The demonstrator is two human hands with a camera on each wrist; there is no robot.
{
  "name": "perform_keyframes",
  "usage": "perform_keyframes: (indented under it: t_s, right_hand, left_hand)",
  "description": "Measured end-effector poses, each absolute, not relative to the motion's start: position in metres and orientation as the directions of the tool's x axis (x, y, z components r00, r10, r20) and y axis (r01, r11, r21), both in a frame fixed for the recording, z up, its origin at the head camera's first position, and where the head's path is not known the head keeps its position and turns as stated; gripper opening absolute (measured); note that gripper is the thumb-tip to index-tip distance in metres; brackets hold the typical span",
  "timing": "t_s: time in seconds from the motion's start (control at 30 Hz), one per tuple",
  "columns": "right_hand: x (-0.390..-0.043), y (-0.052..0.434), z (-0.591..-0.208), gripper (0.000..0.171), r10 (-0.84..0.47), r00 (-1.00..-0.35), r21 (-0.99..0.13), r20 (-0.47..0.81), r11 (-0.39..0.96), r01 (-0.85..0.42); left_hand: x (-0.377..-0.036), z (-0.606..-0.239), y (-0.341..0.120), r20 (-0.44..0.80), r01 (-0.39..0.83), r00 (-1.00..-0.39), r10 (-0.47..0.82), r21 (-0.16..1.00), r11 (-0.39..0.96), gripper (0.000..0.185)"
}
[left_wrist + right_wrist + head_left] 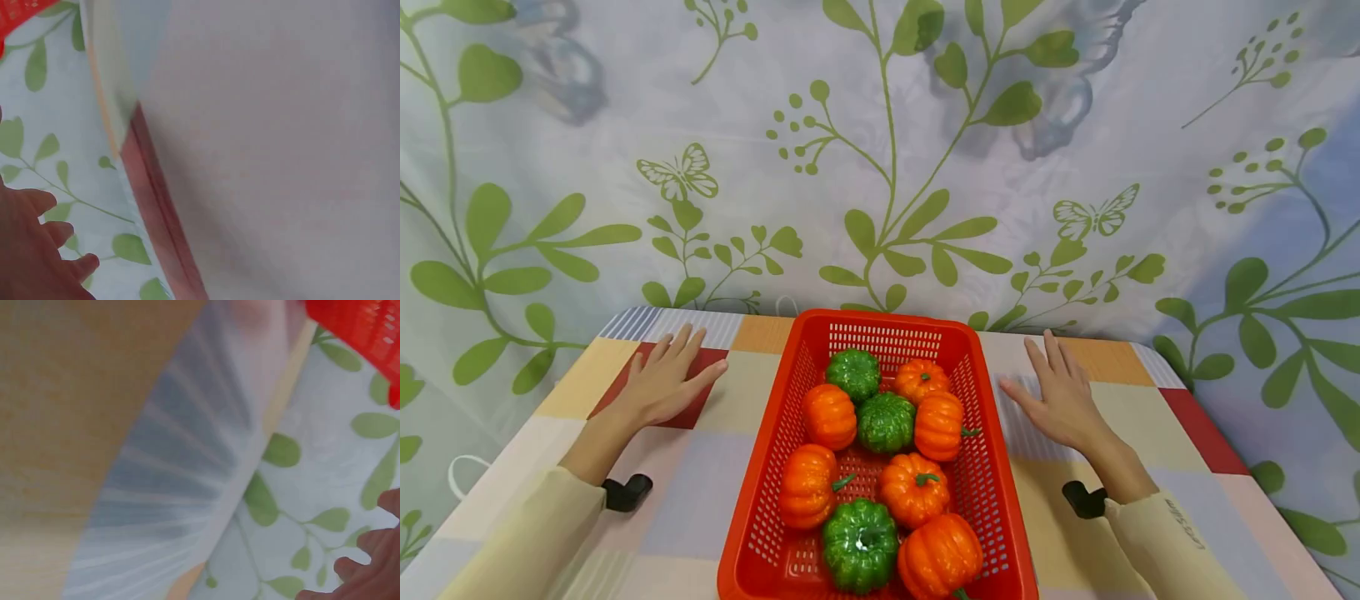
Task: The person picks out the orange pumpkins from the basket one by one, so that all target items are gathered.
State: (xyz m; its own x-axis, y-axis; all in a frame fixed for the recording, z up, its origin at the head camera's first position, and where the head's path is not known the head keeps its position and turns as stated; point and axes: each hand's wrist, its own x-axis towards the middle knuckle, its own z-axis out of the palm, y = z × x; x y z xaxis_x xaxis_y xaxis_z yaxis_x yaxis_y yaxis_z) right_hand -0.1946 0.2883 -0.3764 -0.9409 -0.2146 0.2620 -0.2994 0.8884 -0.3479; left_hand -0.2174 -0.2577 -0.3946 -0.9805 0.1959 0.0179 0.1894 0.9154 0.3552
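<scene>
Left hand (662,382) and right hand (1060,393) lie flat, fingers straight, holding nothing; sleeve lettering (1183,523) unreadable.

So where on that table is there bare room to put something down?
Bare cloth lies between the left hand and the red basket, likewise between the basket and the right hand, plus both near corners. The basket is crowded with pumpkins.

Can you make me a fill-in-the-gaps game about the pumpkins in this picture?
The pumpkins sit in a basket coloured ____.
The green pumpkins number ____.
The left hand and right hand lie flat on the ____, one on each side of the basket.
There are more ____ pumpkins than green ones.

Missing words: red; three; table; orange
</scene>
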Motion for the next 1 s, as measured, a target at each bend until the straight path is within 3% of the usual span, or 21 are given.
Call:
perform_keyframes:
  t_s: [0.3,0.67,1.0]
  right_hand:
    - [-0.173,0.271,-0.351,0.068,-0.228,-0.898,-0.489,0.377,0.774,-0.402]
    - [-0.128,0.244,-0.329,0.064,-0.292,-0.848,-0.454,0.443,0.742,-0.493]
    - [-0.076,0.225,-0.321,0.07,-0.376,-0.843,-0.44,0.385,0.728,-0.526]
  left_hand:
    - [-0.195,-0.38,-0.235,0.208,0.403,-0.915,0.346,0.523,0.751,0.074]
    - [-0.165,-0.365,-0.212,0.302,0.528,-0.816,0.493,0.736,0.423,0.077]
    - [-0.142,-0.366,-0.198,0.332,0.514,-0.709,0.622,0.847,0.134,0.077]
